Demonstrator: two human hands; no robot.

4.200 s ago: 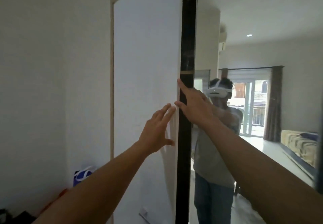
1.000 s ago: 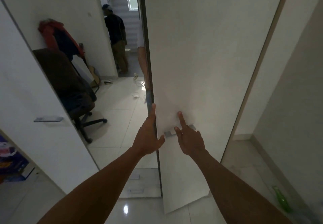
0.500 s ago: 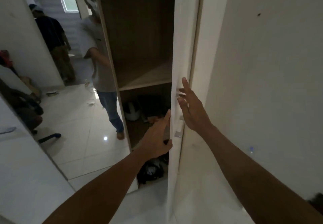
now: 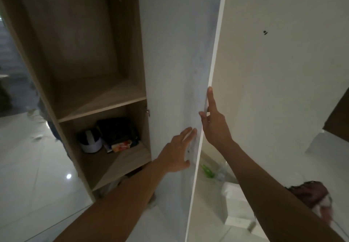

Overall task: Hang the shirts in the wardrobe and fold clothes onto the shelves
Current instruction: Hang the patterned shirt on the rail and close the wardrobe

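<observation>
- A dim room with a glossy white tiled floor [image 4: 28, 166] and a plain cream wall [image 4: 283, 71] is framing the scene; no shirts or loose clothes are showing at the wardrobe, though a dark reddish bundle [image 4: 309, 194] is lying low at the right, too blurred to identify.
- The tall light-wood wardrobe [image 4: 79, 52] is standing open, its upper compartment showing bare above a wooden shelf [image 4: 105, 102].
- The tall white flat-panel wardrobe door [image 4: 173, 71] is standing swung out, edge-on to the camera; I judge it stiff, fairly light and smooth-faced, so it is best taken by its free vertical edge rather than pushed on its slippery face.
- The lower compartment is holding a dark folded item [image 4: 117, 130], a white rounded object with a dark top [image 4: 90, 141] and a small colourful packet [image 4: 121, 145].
- The right hand [image 4: 213, 124] is resting on the door's front edge, fingers extended and not curled, so it is steadying rather than clasping.
- The left hand [image 4: 177, 153] is pressing flat against the door's inner face, fingers spread, gripping nothing.
- A green bottle [image 4: 207, 171] is lying on the floor beyond the door.
</observation>
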